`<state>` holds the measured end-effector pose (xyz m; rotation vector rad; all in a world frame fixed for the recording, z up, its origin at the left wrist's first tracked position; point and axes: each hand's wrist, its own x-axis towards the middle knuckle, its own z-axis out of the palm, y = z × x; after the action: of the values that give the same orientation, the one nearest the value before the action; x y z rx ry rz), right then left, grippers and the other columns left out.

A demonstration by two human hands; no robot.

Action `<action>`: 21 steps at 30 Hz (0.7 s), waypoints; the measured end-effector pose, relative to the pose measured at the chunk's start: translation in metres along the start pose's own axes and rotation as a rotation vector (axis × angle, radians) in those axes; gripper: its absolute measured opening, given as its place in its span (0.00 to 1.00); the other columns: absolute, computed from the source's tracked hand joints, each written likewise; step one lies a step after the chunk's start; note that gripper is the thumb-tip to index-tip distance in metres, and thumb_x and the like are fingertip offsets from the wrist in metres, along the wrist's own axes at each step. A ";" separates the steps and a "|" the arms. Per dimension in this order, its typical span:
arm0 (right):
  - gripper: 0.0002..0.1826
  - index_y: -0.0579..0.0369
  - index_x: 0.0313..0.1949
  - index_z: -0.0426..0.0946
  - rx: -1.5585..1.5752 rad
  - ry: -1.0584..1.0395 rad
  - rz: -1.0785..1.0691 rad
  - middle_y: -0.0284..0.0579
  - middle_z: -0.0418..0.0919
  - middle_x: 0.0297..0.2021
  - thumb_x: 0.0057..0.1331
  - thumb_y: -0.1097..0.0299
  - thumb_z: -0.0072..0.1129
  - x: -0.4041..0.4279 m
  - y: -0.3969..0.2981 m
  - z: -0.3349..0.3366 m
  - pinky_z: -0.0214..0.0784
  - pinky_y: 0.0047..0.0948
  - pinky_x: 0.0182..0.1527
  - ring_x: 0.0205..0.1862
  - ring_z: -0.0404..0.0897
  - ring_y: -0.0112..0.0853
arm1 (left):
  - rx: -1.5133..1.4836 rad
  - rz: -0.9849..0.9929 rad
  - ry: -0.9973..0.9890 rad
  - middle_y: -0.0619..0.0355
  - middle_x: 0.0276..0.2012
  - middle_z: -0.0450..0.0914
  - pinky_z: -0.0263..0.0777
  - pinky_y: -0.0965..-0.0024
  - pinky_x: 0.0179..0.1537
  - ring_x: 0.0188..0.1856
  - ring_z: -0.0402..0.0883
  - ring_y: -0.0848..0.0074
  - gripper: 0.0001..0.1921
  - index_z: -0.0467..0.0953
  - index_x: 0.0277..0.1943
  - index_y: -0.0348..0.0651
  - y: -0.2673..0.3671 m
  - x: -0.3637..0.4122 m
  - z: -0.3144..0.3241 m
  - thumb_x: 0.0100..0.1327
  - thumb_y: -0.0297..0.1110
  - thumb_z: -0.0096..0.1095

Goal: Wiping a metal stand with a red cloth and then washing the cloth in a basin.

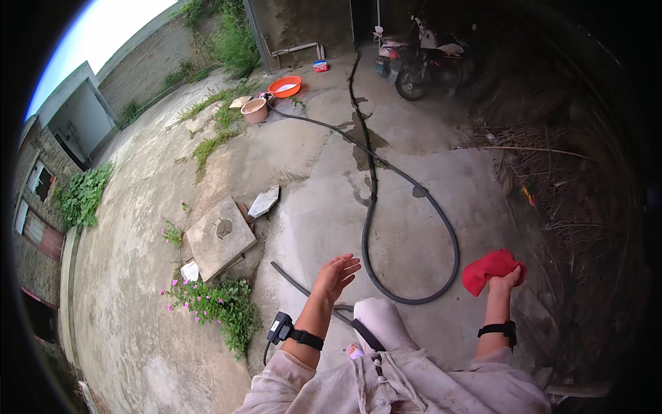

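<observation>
In the head view my left hand (337, 275) is held out in front of me with its fingers apart, nothing in it. A bunched red cloth (490, 270) is gripped in my right hand (509, 279), out to the right. Between and beyond the hands, a long black hose (457, 243) lies looped on the concrete. One stretch of hose (289, 278) runs behind my left forearm. Farther off, an orange basin (285, 87) with something whitish in it stands beside a pinkish plastic tub (254, 111), close to where the hose reaches.
A square concrete slab (214, 248) and a broken stone piece (264, 201) lie left of the hose, near a pink-flowered plant (212, 305). Motorcycles (414, 72) are parked at the back right. Dry twigs (563, 176) cover the right side. A red packet (320, 66) sits by the wall.
</observation>
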<state>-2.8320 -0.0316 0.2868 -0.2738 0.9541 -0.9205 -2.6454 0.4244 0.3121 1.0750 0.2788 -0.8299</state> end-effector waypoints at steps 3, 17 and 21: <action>0.30 0.49 0.52 0.76 -0.013 0.066 0.024 0.41 0.77 0.55 0.69 0.42 0.33 0.051 0.059 0.080 0.65 0.47 0.59 0.55 0.76 0.41 | -0.014 0.024 -0.006 0.54 0.54 0.79 0.66 0.64 0.57 0.57 0.77 0.68 0.16 0.70 0.57 0.43 0.074 0.071 -0.013 0.68 0.35 0.50; 0.30 0.56 0.61 0.67 0.021 -0.480 0.313 0.48 0.69 0.61 0.71 0.47 0.32 0.158 0.403 0.623 0.57 0.53 0.65 0.64 0.66 0.47 | -0.348 0.269 0.324 0.52 0.52 0.79 0.68 0.58 0.56 0.57 0.77 0.61 0.16 0.71 0.54 0.45 0.444 0.345 -0.164 0.66 0.39 0.57; 0.29 0.54 0.59 0.68 -0.030 -0.557 0.400 0.47 0.69 0.61 0.71 0.46 0.35 0.221 0.478 0.731 0.57 0.51 0.65 0.63 0.67 0.46 | -0.417 0.278 0.445 0.54 0.48 0.82 0.70 0.57 0.53 0.52 0.81 0.61 0.15 0.74 0.53 0.47 0.528 0.418 -0.222 0.66 0.38 0.57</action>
<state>-1.9311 -0.0441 0.3072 -0.3278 0.4784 -0.4231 -1.9455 0.5366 0.3160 0.8660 0.6317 -0.2567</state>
